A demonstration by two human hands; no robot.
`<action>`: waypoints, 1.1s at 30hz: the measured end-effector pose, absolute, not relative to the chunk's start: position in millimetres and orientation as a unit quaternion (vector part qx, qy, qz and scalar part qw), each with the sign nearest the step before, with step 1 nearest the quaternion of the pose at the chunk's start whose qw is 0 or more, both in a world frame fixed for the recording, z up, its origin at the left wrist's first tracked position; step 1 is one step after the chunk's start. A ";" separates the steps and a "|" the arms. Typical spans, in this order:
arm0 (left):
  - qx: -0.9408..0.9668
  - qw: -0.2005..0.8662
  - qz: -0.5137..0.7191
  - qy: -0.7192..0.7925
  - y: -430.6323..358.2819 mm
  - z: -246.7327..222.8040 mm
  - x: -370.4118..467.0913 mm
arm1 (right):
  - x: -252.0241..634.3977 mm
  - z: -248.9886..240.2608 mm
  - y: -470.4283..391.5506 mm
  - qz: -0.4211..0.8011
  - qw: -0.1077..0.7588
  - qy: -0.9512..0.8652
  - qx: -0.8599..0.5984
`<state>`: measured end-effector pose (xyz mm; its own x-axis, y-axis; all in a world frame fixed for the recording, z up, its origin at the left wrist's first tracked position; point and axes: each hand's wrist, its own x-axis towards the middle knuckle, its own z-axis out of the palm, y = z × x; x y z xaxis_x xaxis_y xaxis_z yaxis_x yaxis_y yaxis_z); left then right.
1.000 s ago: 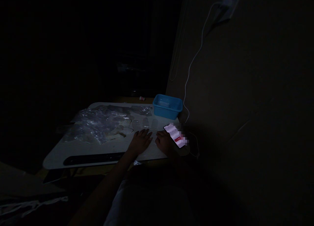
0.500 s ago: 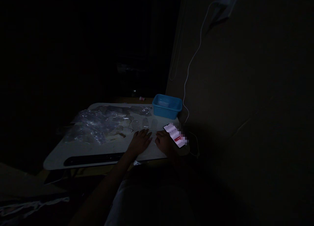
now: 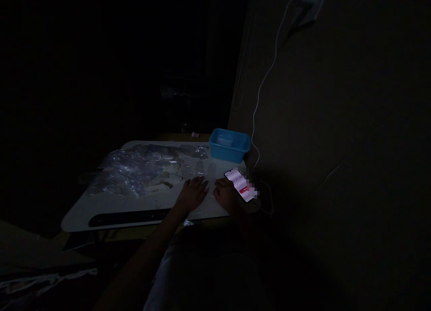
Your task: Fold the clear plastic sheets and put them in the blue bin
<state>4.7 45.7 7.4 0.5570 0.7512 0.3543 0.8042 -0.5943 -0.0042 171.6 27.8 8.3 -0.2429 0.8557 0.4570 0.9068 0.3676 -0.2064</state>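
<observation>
My left hand [image 3: 191, 195] lies palm down on a small white table [image 3: 117, 205], its fingers stretched out and a little apart. Just right of it, my right hand [image 3: 226, 195] rests on the table with its fingers slightly bent and nothing visible in them. A phone [image 3: 239, 184] with a lit screen lies right beside my right hand, which covers part of its near-left edge. Beyond my fingertips several faint, clear flat oval pieces [image 3: 200, 168] lie in a row. Whether anything thin and clear is under my hands, the darkness hides.
Crumpled clear plastic bags [image 3: 128, 169] cover the table's left part. A blue plastic basin [image 3: 229, 153] stands at the back right corner. A white cable [image 3: 258, 99] hangs along the wall [image 3: 336, 122] on the right. A small pink and white object [image 3: 195, 135] lies behind the table.
Both hands stay in nearly the same place. The phone's screen content has changed, and the view has shifted very slightly.
</observation>
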 end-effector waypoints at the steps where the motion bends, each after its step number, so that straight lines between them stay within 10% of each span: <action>1: -0.878 0.083 -0.159 -0.444 45.6 7.5 4.9 | 171.6 8.4 27.8 -0.050 0.254 -0.787 -0.560; 33: -0.878 0.075 -0.165 -0.444 47.4 5.5 5.2 | 172.4 9.9 27.1 -0.053 0.269 -0.782 -0.560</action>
